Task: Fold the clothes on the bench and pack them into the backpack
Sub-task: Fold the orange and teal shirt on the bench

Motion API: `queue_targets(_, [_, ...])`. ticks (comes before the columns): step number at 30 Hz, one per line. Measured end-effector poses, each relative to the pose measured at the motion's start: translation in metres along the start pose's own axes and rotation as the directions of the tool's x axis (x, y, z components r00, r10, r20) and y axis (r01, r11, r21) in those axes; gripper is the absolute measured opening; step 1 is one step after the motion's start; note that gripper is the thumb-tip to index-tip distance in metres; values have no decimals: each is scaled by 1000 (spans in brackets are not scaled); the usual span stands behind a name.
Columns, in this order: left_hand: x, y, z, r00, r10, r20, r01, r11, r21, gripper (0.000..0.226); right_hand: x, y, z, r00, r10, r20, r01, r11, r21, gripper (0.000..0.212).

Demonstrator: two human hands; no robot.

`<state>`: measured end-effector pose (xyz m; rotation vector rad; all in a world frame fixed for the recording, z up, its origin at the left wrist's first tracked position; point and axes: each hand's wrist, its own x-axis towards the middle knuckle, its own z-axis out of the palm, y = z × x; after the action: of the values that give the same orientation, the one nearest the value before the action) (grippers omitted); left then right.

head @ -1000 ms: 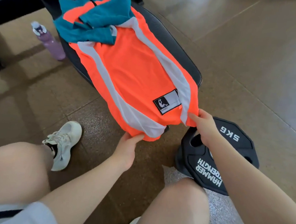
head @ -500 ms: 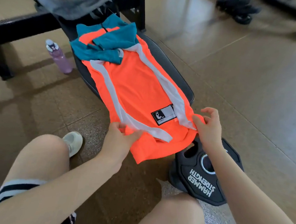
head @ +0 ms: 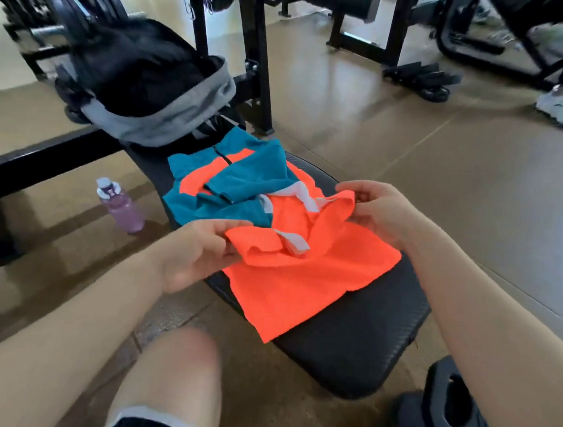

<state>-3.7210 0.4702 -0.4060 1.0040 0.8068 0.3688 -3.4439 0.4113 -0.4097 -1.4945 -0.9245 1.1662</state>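
My left hand [head: 197,254] pinches one corner of the orange shirt [head: 288,280] between thumb and curled fingers, and my right hand [head: 378,213] grips the opposite corner the same way, both held just above the black bench [head: 364,346]. The hem is doubled up over the body of the shirt, which lies flat on the pad with its teal collar and sleeves towards the far end. The backpack [head: 155,94], grey and black, sits open on the bench beyond the shirt. A purple water bottle [head: 120,207] stands on the floor beside the bench
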Motion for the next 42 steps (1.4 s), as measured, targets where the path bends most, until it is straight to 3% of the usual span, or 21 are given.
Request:
queue_targets(4, [39,21,-62,999,-22,49,12,982,188,65,64,-21,41,986,-66,-151,9,936,-351,9])
queue_targets(7, [64,43,-94,998,-28,57,22,995,98,32,108,-41,68,972,-103,-213,24,940,-341,10])
queue_targets(9, [82,51,-114,995,-83,-54,84,996,13,11,137,-54,81,967,-126,-222,59,957,-284,11])
queue_targets(10, [92,52,-126,987,-91,-132,107,987,122,17,153,-56,86,961,-135,-242,62,956,-287,9])
queue_targets(11, [102,53,-139,975,-75,-207,146,924,355,30,168,-54,89,953,-135,-273,36,940,-339,9])
queue_targets(12, [112,53,-151,972,-3,-236,160,743,650,44,182,-48,91,946,-115,-303,-26,906,-423,12])
queue_targets(13, [119,55,-159,972,104,-211,125,533,837,52,192,-39,93,944,-73,-323,-107,856,-505,16])
queue_targets(14, [125,59,-163,969,180,-169,80,417,906,55,200,-30,96,942,-12,-335,-190,804,-563,19])
queue_targets(15, [129,63,-166,969,199,-145,55,398,916,56,206,-21,99,939,51,-339,-256,760,-597,21])
queue_targets(18, [144,72,-169,975,186,-123,21,473,881,51,220,-3,108,917,87,-389,-331,710,-621,26])
queue_targets(23, [166,75,-181,996,64,-62,28,434,901,36,231,1,111,885,47,-464,-380,649,-659,29])
queue_targets(26, [166,83,-182,987,-151,56,56,647,761,35,233,0,112,887,-37,-461,-332,644,-689,17])
queue_targets(28, [157,91,-183,970,-186,157,49,781,623,19,230,-9,114,910,-94,-404,-202,750,-630,8])
queue_targets(30, [149,97,-188,963,-177,205,64,883,465,24,229,-27,118,936,-98,-338,-64,896,-439,12])
queue_targets(33, [146,102,-197,976,-168,137,120,946,300,25,246,-47,122,938,-23,-346,-27,990,-137,16])
queue_targets(34, [148,102,-199,989,-133,62,107,941,321,24,256,-48,123,927,-4,-374,-58,986,-155,12])
queue_targets(35, [153,99,-202,996,-84,-25,87,924,371,26,267,-47,124,920,-2,-392,-117,953,-281,7])
queue_targets(37, [164,95,-208,986,-11,-166,84,893,442,27,281,-33,128,919,-18,-395,-246,756,-607,19])
queue_targets(38, [168,93,-210,979,-19,-205,109,893,436,25,284,-23,130,921,-18,-390,-274,682,-679,24])
queue_targets(40, [174,89,-214,976,-52,-213,144,885,444,15,285,-10,133,924,-11,-381,-279,662,-696,26])
queue_targets(42, [173,86,-215,983,21,-182,87,822,563,10,284,-4,135,915,-31,-402,-282,663,-694,26])
